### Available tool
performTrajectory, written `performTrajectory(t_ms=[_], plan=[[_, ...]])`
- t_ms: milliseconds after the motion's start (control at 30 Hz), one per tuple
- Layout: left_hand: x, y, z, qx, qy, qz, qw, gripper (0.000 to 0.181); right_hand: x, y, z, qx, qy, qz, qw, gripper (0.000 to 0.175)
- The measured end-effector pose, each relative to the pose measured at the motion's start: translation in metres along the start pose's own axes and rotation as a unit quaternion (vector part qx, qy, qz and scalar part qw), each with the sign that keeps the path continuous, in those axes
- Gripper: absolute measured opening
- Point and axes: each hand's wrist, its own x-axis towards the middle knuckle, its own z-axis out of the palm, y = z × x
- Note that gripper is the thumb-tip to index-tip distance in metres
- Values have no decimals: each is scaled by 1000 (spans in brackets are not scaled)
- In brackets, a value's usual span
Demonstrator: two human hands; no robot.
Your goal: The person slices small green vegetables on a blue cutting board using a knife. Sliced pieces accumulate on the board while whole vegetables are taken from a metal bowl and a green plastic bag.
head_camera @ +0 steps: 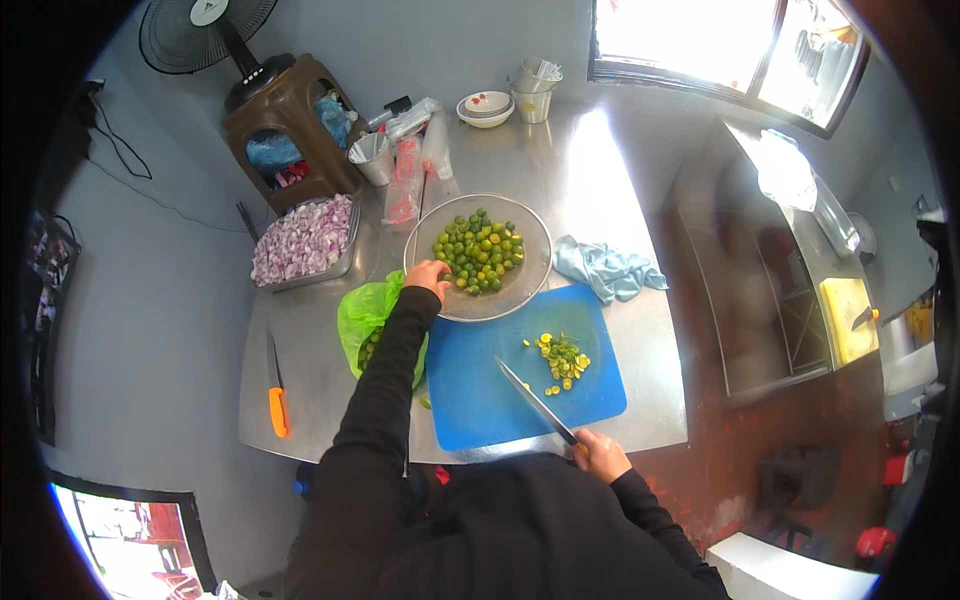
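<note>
My left hand reaches over the near left rim of a wide mesh strainer, with a small green citrus fruit between thumb and fingers. Inside the strainer lies a heap of calamansi-like fruits, several showing cut yellow ends. My right hand grips a kitchen knife by its handle; the blade slants up and left over a blue cutting board. Small sliced citrus ends are piled on the board's right half. Under my left forearm, a bright green plastic bag holds more green fruits.
Chopped purple onions fill a metal tray at the left. An orange-handled knife lies near the left table edge. A light blue cloth touches the board's far right corner. Bowls and metal cups stand at the back.
</note>
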Motion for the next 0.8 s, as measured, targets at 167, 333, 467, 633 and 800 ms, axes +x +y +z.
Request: performTrajectory(t_ms=[167,333,467,633,800], plan=[[30,-20,3,74,-65,22,995,29,6,2,4,8,-6,10,1000,13],[37,-25,13,77,-75,24,994,26,13,6,8,23,-13,12,1000,13],[38,-22,15,86,-84,22,992,26,19,6,6,12,-23,16,1000,17],[26,-8,-1,59,-13,27,998,32,31,2,1,15,-27,-2,1000,13],[-15,-52,-87,19,-119,-133,984,32,36,3,-7,-10,-36,-13,999,14]])
